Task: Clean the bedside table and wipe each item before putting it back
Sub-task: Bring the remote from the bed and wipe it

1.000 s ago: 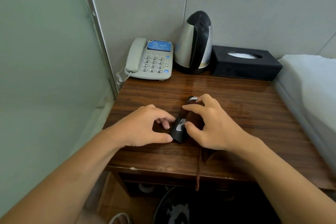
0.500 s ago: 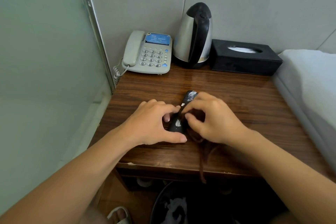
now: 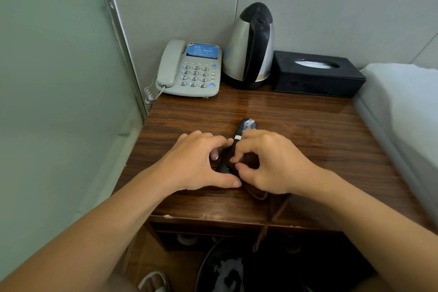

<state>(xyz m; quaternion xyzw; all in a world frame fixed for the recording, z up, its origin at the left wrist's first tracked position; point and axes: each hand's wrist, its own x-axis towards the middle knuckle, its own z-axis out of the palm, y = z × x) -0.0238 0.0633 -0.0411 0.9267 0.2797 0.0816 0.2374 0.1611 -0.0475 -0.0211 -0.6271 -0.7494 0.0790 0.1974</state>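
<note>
Left hand (image 3: 196, 161) lies low on the bedside table (image 3: 308, 130), fingers curled, thumb stretched along the wood; it braces the near end of a black remote (image 3: 239, 134) from the left side. Whether the fingertips truly clasp it or only rest against it, cannot tell.

Remote lies flat between the two hands, long axis running away from the person, far end poking out beyond the knuckles with a shiny patch on it. Judgement: light, rigid plastic, smooth and a bit slippery on varnished wood; best held by the long edges near the middle, not by the button face.

Right hand (image 3: 270, 161) sits just right of the remote, fingers bunched and pinching a brown cloth (image 3: 256, 193) against its side. Cloth is soft and limp; a tail of it trails past the near table edge.

Beyond the hands, left to right: telephone (image 3: 189, 71), kettle (image 3: 251, 45), tissue box (image 3: 317, 76), all along the wall. Bed (image 3: 403, 106) lies right of the right hand. Below the forearms, a bin (image 3: 222, 268).
</note>
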